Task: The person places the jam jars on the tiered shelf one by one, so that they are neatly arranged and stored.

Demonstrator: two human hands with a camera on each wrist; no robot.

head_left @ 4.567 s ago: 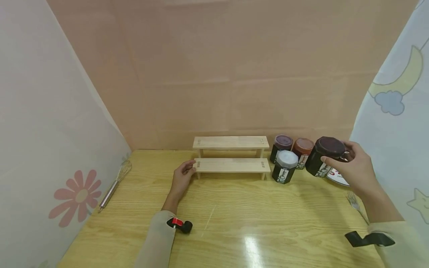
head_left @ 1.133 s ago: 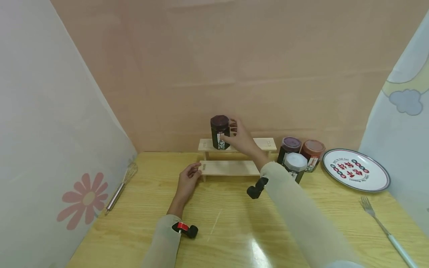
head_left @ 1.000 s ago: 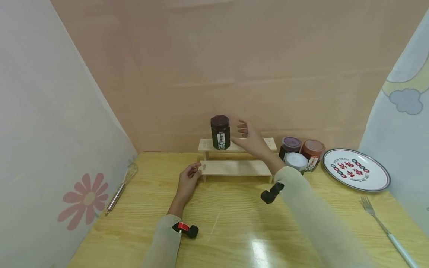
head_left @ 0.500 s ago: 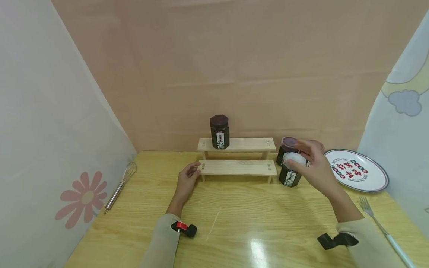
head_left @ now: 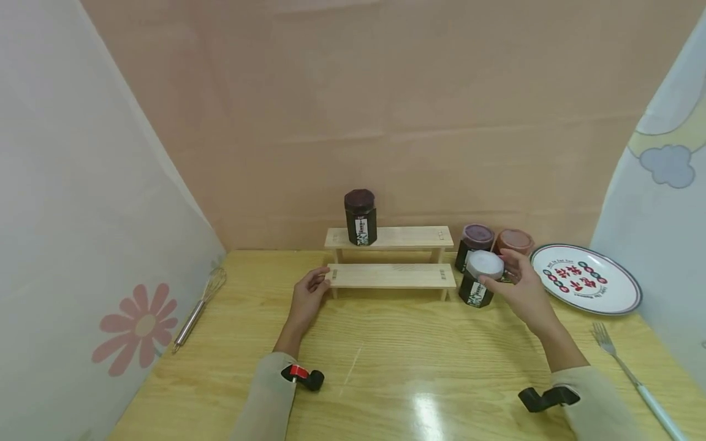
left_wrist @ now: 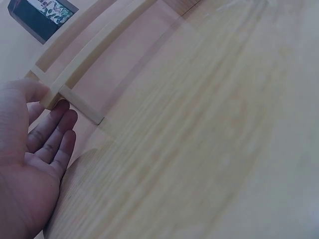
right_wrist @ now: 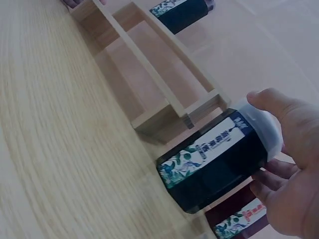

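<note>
My left hand (head_left: 306, 299) pinches the left end of the lower step of a pale two-step wooden rack (head_left: 391, 275), thumb on top and fingers at the end. On the rack's upper step, toward the left, stands a dark jar with a dark maroon lid (head_left: 361, 223). To the right of the rack, my right hand (head_left: 524, 291) holds a dark jar with a white lid (right_wrist: 214, 159) by its lid, thumb on the near side and fingers behind. That jar is upright on or just over the table; I cannot tell which.
Close behind the held jar stand a purple-lidded jar (head_left: 475, 237) and an orange-lidded jar (head_left: 514, 240). A white plate with red lettering (head_left: 592, 294) is at the right, with a fork (head_left: 634, 376) in front. A whisk (head_left: 198, 309) lies along the left edge.
The right hand brought the maroon-lidded jar from the right onto the upper step, let go, returned right and took hold of the white-lidded jar. The left hand has stayed on the rack.
</note>
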